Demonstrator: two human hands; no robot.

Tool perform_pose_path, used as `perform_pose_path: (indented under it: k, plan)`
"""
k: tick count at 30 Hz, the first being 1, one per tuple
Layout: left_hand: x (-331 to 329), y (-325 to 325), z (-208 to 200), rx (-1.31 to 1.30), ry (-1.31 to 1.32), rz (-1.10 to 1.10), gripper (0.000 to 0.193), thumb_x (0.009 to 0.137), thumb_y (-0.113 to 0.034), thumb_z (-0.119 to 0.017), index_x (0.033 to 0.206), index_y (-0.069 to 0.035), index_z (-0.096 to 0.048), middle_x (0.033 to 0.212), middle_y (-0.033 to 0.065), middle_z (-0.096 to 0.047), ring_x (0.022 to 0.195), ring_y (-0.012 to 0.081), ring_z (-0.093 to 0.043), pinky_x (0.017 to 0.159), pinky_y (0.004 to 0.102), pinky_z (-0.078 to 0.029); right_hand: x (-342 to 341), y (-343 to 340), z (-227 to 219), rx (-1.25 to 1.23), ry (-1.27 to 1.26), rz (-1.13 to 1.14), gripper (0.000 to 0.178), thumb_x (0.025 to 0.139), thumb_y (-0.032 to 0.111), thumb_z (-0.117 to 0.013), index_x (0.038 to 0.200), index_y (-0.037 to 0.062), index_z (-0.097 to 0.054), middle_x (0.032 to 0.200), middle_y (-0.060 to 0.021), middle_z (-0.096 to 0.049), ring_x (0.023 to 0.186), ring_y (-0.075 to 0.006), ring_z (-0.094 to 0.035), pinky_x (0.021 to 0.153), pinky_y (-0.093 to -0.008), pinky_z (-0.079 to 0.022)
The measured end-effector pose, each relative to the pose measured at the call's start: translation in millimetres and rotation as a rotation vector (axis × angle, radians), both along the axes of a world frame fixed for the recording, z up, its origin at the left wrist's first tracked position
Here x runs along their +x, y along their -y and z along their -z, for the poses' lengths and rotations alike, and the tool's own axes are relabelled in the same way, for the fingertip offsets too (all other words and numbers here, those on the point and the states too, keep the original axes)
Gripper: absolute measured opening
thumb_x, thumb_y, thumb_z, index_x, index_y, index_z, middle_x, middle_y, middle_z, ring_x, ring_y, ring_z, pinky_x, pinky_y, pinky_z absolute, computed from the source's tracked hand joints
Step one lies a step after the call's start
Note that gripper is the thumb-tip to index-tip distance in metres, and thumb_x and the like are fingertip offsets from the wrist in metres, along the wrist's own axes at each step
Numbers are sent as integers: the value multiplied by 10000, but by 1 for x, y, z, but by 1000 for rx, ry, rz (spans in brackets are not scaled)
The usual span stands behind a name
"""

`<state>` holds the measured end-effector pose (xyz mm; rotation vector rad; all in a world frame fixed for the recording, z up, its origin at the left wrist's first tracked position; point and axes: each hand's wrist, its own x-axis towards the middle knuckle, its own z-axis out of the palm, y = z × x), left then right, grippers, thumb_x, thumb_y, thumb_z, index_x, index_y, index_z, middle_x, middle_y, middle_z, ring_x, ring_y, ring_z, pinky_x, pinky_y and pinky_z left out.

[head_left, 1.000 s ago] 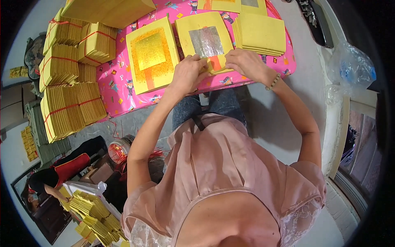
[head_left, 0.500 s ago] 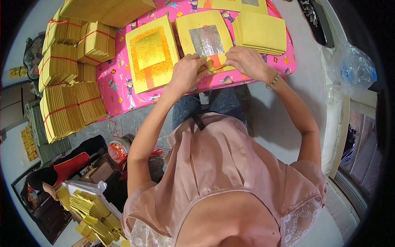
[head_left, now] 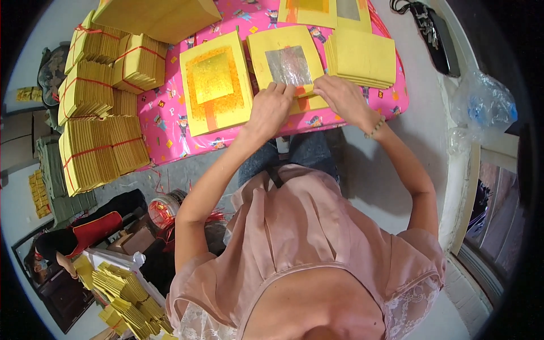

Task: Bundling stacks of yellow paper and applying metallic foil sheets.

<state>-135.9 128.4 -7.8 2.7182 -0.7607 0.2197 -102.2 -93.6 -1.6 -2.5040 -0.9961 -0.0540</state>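
Note:
A yellow paper sheet (head_left: 281, 39) with a silver foil patch (head_left: 289, 65) lies in front of me, on top of more yellow paper. Its near edge is folded up, and an orange strip shows on the paper below. My left hand (head_left: 272, 106) grips the left part of this fold with fingers bent and closed. At the fold's right end, my right hand (head_left: 343, 99) pinches the same edge between thumb and fingers. Left of them lies a stack of yellow sheets; its top one has an orange-bordered gold patch (head_left: 212, 79).
A pink patterned tablecloth (head_left: 164, 133) covers the table. Bundles of folded yellow paper (head_left: 85, 150) tied with red string line its left side. A yellow paper stack (head_left: 362, 56) sits at the right. Another person (head_left: 59, 243) is at the lower left near more yellow bundles (head_left: 122, 289).
Both hands have moved slightly along the near edge of the sheet, which is now turned up further away from me. The whole view has shifted a little.

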Motion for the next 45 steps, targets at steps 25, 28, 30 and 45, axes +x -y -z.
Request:
perform_pose_path:
  k: [25, 28, 30, 45]
  plan:
    - [66, -1, 13, 12, 18, -51, 852, 813, -433, -676, 1469, -47, -294, 1469, 245, -316, 1370, 411, -292, 1131, 504, -241, 171, -52, -1, -222, -130, 99, 236, 949, 224, -521, 1085, 36, -571, 1062, -163, -584, 1024, -350, -557, 868, -450, -453]
    - [69, 0, 20, 21, -11, -51, 894, 804, -483, -667, 1476, -39, -279, 1483, 250, -295, 1385, 406, -268, 1148, 497, -203, 176, -53, 8, -267, -21, 105, 249, 944, 226, -522, 1105, 49, -590, 1070, -149, -583, 1018, -330, -563, 871, -449, -451]
    - [68, 0, 21, 26, -16, -59, 893, 802, -483, -668, 1475, -41, -282, 1483, 249, -296, 1386, 405, -267, 1148, 497, -203, 178, -60, 9, -256, -27, 76, 286, 941, 247, -529, 1134, 46, -596, 1103, -147, -587, 1073, -325, -558, 884, -477, -446]
    - [74, -2, 29, 21, -73, -52, 895, 812, -508, -653, 1476, -38, -279, 1486, 252, -287, 1399, 415, -241, 1149, 506, -196, 181, -75, 18, -262, -161, 5, 294, 933, 256, -531, 1159, 82, -603, 1081, -133, -622, 1044, -316, -588, 879, -490, -427]
